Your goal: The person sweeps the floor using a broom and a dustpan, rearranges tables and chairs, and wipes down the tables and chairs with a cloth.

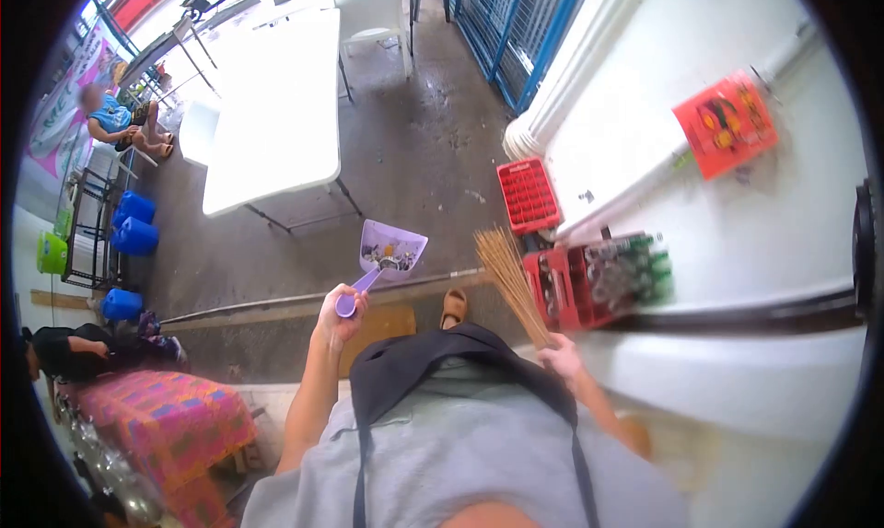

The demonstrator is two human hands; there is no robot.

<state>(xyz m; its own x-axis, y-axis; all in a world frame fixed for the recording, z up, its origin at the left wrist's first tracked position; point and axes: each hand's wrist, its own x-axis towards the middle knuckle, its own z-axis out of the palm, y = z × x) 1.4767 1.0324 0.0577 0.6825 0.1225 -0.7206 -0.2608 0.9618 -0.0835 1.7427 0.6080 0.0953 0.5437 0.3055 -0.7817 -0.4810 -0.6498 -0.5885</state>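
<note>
My left hand (343,316) is closed around the handle of a purple dustpan (413,244). Bits of litter (390,255) lie in the dustpan's pan, which is held out in front of me over the floor. In my right hand (563,357) is a stick broom (512,282), gripped at its bound end. Its thin brown bristles fan out forward and to the left, beside the red crates. Whether the bristle tips touch the floor, I cannot tell.
A white table (276,114) stands ahead, with a white chair (376,22) behind it. Red crates (529,195) line the right wall, one with green bottles (645,268). Blue containers (136,236) and a seated person (115,118) are at left. A patterned cloth (166,417) covers something nearby.
</note>
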